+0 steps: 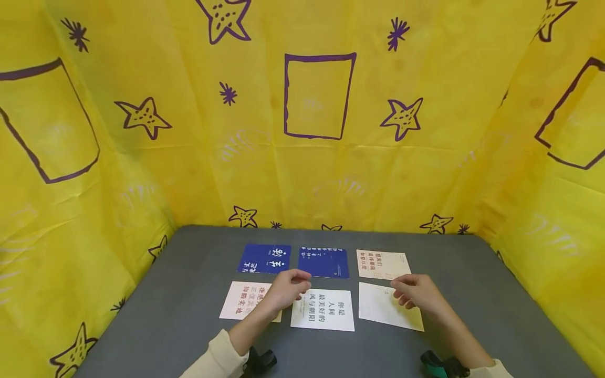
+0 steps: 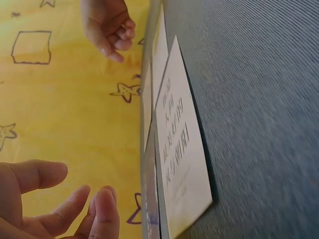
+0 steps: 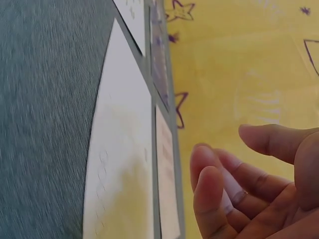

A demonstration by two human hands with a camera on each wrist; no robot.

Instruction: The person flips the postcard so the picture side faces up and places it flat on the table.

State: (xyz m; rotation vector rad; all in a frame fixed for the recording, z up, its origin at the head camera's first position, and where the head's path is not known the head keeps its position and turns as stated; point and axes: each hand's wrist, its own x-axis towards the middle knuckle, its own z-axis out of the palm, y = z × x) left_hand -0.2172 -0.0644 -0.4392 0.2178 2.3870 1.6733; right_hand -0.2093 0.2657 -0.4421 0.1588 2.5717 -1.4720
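Note:
Several cards with printed writing lie in two rows on a grey table. In the front row are a pinkish card (image 1: 236, 302), a white card with dark characters (image 1: 323, 311) and a mostly blank white card (image 1: 387, 310). Behind them lie two blue cards (image 1: 260, 258) (image 1: 326, 265) and a cream card with reddish print (image 1: 378, 262). My left hand (image 1: 285, 291) hovers between the pinkish and white cards, partly covering the pinkish one. Above the blank card hangs my right hand (image 1: 417, 294). Both wrist views show loosely bent fingers (image 2: 104, 211) (image 3: 208, 189), thumb apart, holding nothing.
The grey tabletop (image 1: 189, 273) extends around the cards. Yellow cloth (image 1: 312, 178) with purple stars and frames encloses it at the back and both sides. Dark straps (image 1: 260, 361) show at the wrists, below cream sleeves (image 1: 219, 357).

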